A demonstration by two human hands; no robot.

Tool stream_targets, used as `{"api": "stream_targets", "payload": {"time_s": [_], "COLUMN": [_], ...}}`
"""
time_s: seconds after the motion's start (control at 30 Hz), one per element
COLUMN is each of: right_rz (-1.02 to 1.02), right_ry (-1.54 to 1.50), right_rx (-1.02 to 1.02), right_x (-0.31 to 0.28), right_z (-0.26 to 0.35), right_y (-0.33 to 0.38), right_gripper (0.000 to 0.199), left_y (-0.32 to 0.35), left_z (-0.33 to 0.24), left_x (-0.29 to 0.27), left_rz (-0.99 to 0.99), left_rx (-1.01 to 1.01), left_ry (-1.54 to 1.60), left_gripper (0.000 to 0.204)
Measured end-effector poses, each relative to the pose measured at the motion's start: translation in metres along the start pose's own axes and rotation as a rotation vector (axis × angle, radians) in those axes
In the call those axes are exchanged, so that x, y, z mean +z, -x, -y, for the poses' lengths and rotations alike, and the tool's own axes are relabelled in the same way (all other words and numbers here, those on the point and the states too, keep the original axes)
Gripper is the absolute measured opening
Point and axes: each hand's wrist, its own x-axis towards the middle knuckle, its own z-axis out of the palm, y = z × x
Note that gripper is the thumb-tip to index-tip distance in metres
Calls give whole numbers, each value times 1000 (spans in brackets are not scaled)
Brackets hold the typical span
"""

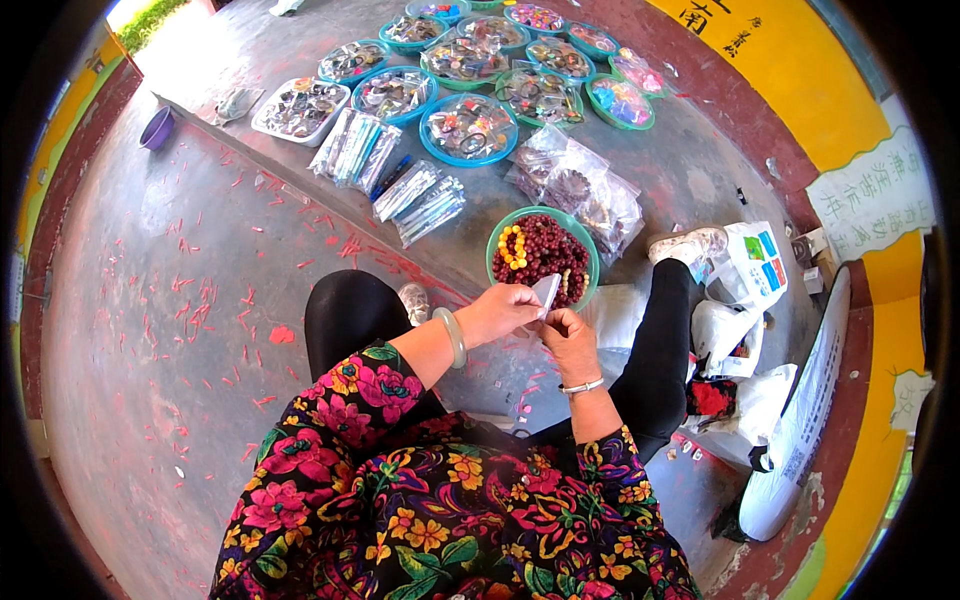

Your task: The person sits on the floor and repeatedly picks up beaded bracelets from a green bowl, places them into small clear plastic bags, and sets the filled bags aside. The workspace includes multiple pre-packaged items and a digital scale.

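Observation:
Both my hands meet in front of me over the near edge of a green basin (494, 243). The basin is heaped with dark red bead strings (545, 245) and a yellow bead bracelet (513, 247). My left hand (497, 312), with a pale bangle on its wrist, pinches a small clear plastic bag (546, 291). My right hand (571, 340), wearing a thin silver bracelet, is closed at the bag's lower edge, fingers pressed together. Whether anything is inside the bag, I cannot make out.
Beyond stand several basins of packaged trinkets, among them a blue basin (433, 147) and a white tub (259, 127). Bundles of slim packets (418, 200) and a pile of clear bags (575, 185) lie nearer. Plastic carrier bags (748, 265) sit at my right. A purple bucket (157, 130) stands far left.

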Motion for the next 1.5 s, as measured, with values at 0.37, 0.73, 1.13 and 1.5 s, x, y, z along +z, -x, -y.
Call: {"api": "stream_targets", "payload": {"time_s": [0.37, 0.73, 1.13, 1.5], "right_rz": [9, 0, 93, -35], "right_ry": [-362, -350, -196, 530], "right_rx": [215, 263, 246, -174], "right_x": [-5, -7, 1, -1], "right_z": [-8, -3, -3, 1], "right_y": [-2, -2, 0, 6], "right_gripper": [7, 7, 11, 10], "left_y": [-3, 1, 0, 1], "left_z": [8, -2, 8, 25], "left_x": [0, 1, 4, -4], "left_rz": [-7, -91, -315, -30], "left_rx": [85, -42, 95, 343], "left_ry": [3, -56, -282, -1021], "left_gripper": [13, 11, 32, 31]}}
